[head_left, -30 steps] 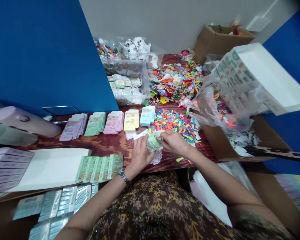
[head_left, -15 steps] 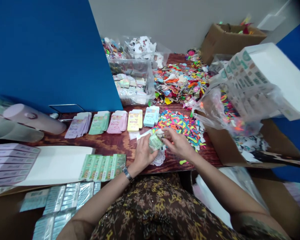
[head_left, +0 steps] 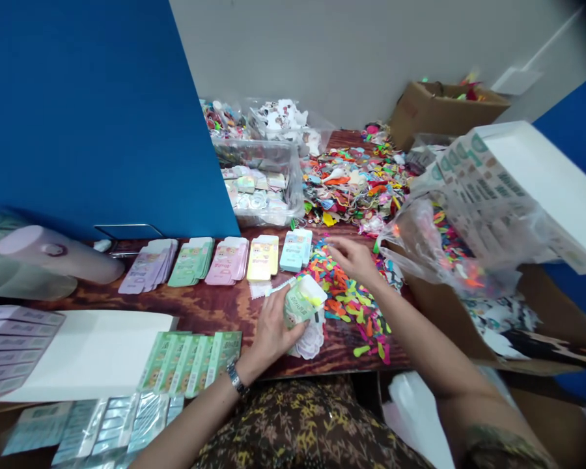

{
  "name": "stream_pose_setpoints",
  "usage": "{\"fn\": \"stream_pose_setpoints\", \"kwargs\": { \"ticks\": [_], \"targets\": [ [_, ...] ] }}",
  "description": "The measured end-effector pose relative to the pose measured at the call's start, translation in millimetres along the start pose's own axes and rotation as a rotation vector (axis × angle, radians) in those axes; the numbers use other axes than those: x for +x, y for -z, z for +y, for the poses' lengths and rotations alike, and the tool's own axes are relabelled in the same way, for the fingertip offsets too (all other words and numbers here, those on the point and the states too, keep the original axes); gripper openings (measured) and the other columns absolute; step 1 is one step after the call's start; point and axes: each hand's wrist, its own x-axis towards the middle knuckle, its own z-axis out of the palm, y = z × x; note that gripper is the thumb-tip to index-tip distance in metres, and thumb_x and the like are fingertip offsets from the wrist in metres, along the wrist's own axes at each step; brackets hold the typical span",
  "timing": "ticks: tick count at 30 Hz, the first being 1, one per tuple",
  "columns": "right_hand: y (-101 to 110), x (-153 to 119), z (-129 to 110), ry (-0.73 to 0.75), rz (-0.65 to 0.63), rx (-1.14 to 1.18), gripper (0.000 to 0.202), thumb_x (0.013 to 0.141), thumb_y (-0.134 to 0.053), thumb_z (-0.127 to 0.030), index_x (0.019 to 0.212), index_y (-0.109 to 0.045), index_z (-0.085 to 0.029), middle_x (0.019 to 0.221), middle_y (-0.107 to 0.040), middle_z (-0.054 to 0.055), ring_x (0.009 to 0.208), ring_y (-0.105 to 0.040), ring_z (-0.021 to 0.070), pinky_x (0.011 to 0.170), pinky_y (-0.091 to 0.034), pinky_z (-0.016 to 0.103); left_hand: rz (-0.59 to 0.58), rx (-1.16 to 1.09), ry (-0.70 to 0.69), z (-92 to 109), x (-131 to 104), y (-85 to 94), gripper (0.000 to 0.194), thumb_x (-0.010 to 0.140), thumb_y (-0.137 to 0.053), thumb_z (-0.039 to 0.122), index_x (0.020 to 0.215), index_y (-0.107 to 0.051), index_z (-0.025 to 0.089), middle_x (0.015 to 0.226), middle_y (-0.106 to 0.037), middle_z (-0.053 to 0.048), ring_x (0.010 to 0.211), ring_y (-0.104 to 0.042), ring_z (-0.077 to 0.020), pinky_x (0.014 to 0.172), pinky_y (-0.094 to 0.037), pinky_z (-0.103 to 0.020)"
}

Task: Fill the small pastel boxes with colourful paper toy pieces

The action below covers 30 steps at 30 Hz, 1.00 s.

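Note:
My left hand (head_left: 272,329), with a watch on its wrist, holds a small green box (head_left: 297,306) whose top is open, with something yellow showing at the opening. Over the pile of small bright plastic pieces (head_left: 351,293) hovers my right hand (head_left: 354,260); its thumb and fingers are curled near the pile's back edge, and anything between the fingertips is too small to make out. White scalloped pieces (head_left: 308,342) lie under and beside the green box. Behind it stands a stack of blue flat boxes (head_left: 295,250).
Yellow (head_left: 262,258), pink (head_left: 227,261), green (head_left: 191,262) and purple (head_left: 149,266) stacks line the table. Filled green boxes (head_left: 190,361) rest on a white tray (head_left: 102,352) at left. Clear bins (head_left: 293,189) stand behind; a bagged carton (head_left: 434,312) is at right.
My right hand has left the green box and moved up and right over the bright pieces. The box's open top now shows. The view has tilted, shifting the table lower in the picture.

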Motion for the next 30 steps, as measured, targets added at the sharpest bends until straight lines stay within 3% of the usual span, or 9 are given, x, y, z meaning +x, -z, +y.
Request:
{"fn": "stream_pose_setpoints", "kwargs": {
  "ticks": [2,6,10,13,17,23,27,30],
  "targets": [
    [-10,41,23,-0.126,-0.023,-0.096,0.033,0.095,-0.047,-0.031,0.121,-0.065,-0.019,0.103,-0.073,0.006,0.088,-0.066,0.0193,0.078,-0.048,0.028,-0.006,-0.003,0.029,0,-3,2.0,0.072,0.079,-0.071,0.034,0.141,-0.038,0.019,0.129,-0.056,-0.015,0.12,-0.055,-0.0305,0.1,-0.048,-0.047],
    [-43,112,51,-0.187,-0.041,-0.185,0.039,0.09,-0.055,-0.027,0.125,-0.063,-0.013,0.117,-0.068,0.016,0.106,-0.061,0.0272,0.09,-0.046,0.035,-0.013,-0.009,0.053,-1,-8,5.4,0.071,0.079,-0.071,0.034,0.141,-0.038,0.021,0.13,-0.057,-0.015,0.12,-0.056,-0.0304,0.1,-0.049,-0.047],
    [-70,146,62,-0.206,-0.063,-0.226,0.046,0.089,-0.059,-0.031,0.132,-0.059,-0.014,0.128,-0.06,0.02,0.116,-0.052,0.0326,0.095,-0.041,0.04,0.003,-0.009,0.094,-4,-9,7.7,0.07,0.078,-0.071,0.034,0.14,-0.04,0.021,0.127,-0.059,-0.014,0.116,-0.059,-0.0303,0.097,-0.051,-0.046],
    [-77,142,69,-0.204,-0.093,-0.214,0.03,0.088,-0.058,-0.026,0.114,-0.07,-0.016,0.122,-0.062,0.02,0.113,-0.054,0.0313,0.094,-0.041,0.039,0.004,-0.012,0.106,-6,-9,7.9,0.07,0.079,-0.071,0.035,0.139,-0.04,0.02,0.126,-0.06,-0.014,0.116,-0.059,-0.0298,0.097,-0.052,-0.045],
    [-65,116,83,-0.182,-0.103,-0.126,0.023,0.085,-0.058,-0.017,0.103,-0.072,-0.016,0.11,-0.067,0.015,0.102,-0.06,0.0245,0.091,-0.043,0.033,-0.02,-0.029,0.105,-6,-8,5.7,0.072,0.078,-0.072,0.034,0.14,-0.038,0.02,0.128,-0.059,-0.015,0.118,-0.058,-0.0305,0.098,-0.051,-0.047],
    [-24,94,92,-0.244,0.009,0.129,0.03,0.086,-0.058,-0.038,0.104,-0.068,-0.017,0.09,-0.071,0.006,0.081,-0.064,0.0199,0.078,-0.051,0.034,-0.056,-0.073,0.081,-2,-6,2.9,0.072,0.079,-0.072,0.033,0.142,-0.037,0.022,0.135,-0.054,-0.015,0.125,-0.054,-0.031,0.103,-0.048,-0.049],
    [4,84,75,-0.231,-0.023,0.374,0.046,0.081,-0.058,-0.06,0.1,-0.064,-0.019,0.084,-0.07,0.004,0.07,-0.064,0.0156,0.066,-0.055,0.031,0.0,-0.078,0.097,-4,-7,1.4,0.073,0.077,-0.073,0.032,0.141,-0.04,0.021,0.132,-0.057,-0.015,0.122,-0.056,-0.0308,0.102,-0.049,-0.048],
    [24,69,47,-0.203,-0.076,0.548,0.049,0.073,-0.067,-0.064,0.094,-0.064,-0.02,0.084,-0.069,0.003,0.069,-0.064,0.0144,0.066,-0.055,0.031,0.032,-0.099,0.15,-5,-6,0.4,0.073,0.075,-0.075,0.034,0.139,-0.042,0.021,0.13,-0.059,-0.013,0.12,-0.057,-0.0308,0.101,-0.049,-0.048]
  ]
}}
